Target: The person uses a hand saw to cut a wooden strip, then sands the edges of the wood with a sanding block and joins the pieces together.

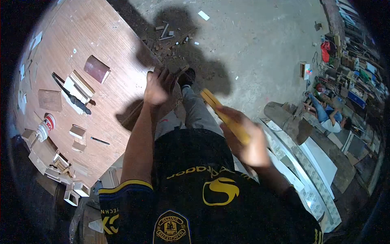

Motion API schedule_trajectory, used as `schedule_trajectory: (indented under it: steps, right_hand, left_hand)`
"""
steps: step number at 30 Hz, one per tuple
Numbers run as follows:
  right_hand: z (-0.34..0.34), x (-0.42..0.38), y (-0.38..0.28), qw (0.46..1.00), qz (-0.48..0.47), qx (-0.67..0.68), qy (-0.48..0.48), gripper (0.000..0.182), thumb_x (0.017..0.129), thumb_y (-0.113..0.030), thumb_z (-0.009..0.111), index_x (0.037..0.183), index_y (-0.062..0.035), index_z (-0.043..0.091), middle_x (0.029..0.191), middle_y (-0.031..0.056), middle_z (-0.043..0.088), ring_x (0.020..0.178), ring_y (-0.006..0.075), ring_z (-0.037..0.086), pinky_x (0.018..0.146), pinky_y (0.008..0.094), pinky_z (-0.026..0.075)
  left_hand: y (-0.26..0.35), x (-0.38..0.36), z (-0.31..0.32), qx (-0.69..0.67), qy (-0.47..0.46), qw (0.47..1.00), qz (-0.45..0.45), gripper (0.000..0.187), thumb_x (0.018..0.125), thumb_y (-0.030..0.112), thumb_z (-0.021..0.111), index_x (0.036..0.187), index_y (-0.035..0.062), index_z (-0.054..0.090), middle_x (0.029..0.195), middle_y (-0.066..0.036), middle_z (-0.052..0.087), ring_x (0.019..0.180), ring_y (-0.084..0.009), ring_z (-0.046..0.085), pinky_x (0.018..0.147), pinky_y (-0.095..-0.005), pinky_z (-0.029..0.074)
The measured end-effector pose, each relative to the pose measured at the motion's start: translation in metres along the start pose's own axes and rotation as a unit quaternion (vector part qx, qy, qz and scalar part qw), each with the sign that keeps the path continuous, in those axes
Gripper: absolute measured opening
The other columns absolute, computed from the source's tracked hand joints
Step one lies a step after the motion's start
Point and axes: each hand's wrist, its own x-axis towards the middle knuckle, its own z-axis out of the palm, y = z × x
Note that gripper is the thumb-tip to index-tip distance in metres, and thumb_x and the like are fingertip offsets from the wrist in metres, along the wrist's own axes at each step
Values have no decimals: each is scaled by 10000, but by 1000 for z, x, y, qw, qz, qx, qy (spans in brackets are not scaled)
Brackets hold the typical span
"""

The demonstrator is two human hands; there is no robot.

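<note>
Bench [122,46]: ran out to the left of both hands, its near edge beside the left one.
Left hand [155,90]: sat at that edge, fingers bent and shadowed; whether they pressed on the edge or had hold of something could not be told.
Right hand [256,148]: was closed around the yellow bar [237,132], fingers wrapped over its middle, though motion blur softened the outline.
Yellow bar: slanted forward from the right palm, its far end pointing toward the left hand, well apart from it.
Curved block [96,69]: lay on the bench left of the left hand, with a black-handled tool [75,99] farther out.
Pen [100,140]: rested left of the left forearm, near small wooden pieces [77,131].
Offcuts [165,32]: were scattered on the floor [260,53], ahead of the left hand.
Bar handling: seemed to be the step in hand, the right hand carrying or shifting the bar; its exact use could not be judged.
Right grip: would have needed to stay firm through any next move, with the bar's leading end guided clear of the left fingers and the bench edge.
</note>
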Motion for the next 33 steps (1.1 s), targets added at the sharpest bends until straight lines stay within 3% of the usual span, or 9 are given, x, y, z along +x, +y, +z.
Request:
schedule_trajectory:
  steps: [2,12,15,17,18,21,23,30,33]
  right_hand:
    - [19,10,16,999,28,3,-44,354,883,-3,626,1230,-56,586,1119,197,676,980,297,697,806,369,556]
    - [9,10,-12,997,48,47,28,357,873,-13,649,1224,-34,583,1140,173,671,1012,277,683,850,337,527]
    - [-13,-3,-21,1000,-21,9,2,341,877,-10,644,1211,-27,582,1144,167,669,1018,276,682,849,333,527]
    - [-9,-6,-22,1000,2,20,2,343,874,-4,645,1211,-25,583,1149,165,668,1021,273,682,849,333,529]
    - [-8,-3,-22,1000,11,28,5,346,871,2,645,1211,-24,583,1153,163,667,1024,270,682,849,332,530]
    - [-6,-9,-14,999,-6,33,23,351,874,-4,651,1218,-23,583,1150,167,668,1024,265,683,846,331,533]
    - [-15,-17,-17,1000,-4,26,10,346,881,-11,645,1221,-27,582,1149,167,667,1031,265,680,842,332,533]
    - [6,-2,-10,1000,24,7,11,354,886,-29,657,1232,-57,589,1105,154,685,944,184,692,802,309,533]
    - [-11,-14,-13,999,-19,20,24,342,883,-26,650,1218,-53,589,1094,166,680,958,214,693,800,316,536]
  left_hand:
    - [-2,0,12,-168,31,984,-50,349,882,245,575,1224,188,624,1122,-91,625,1057,-313,482,875,-440,351]
    - [9,1,-3,-144,32,989,-11,378,891,205,565,1267,202,606,1102,-94,626,1107,-303,491,883,-443,354]
    - [-1,5,5,-279,39,957,-62,381,888,218,582,1268,207,608,1123,-93,628,1096,-306,493,879,-453,358]
    - [4,5,-8,59,41,996,54,373,892,228,585,1263,196,614,1154,-89,624,1083,-305,495,880,-446,363]
    - [3,6,-6,59,43,996,53,373,892,228,585,1263,196,614,1154,-89,624,1083,-305,495,880,-446,363]
    - [-8,1,17,-178,-23,983,-43,362,904,230,573,1259,178,619,1235,-82,606,1093,-298,491,891,-423,364]
    - [-30,-8,56,-404,58,903,-130,348,909,240,559,1242,165,628,1225,-79,605,1095,-302,486,870,-423,362]
    - [-5,7,16,-377,79,922,-48,376,869,224,582,1240,175,618,1047,-75,610,1075,-306,485,802,-447,359]
    - [-3,2,2,-150,60,987,12,404,847,220,597,1249,181,607,997,-63,604,1039,-307,496,766,-435,362]
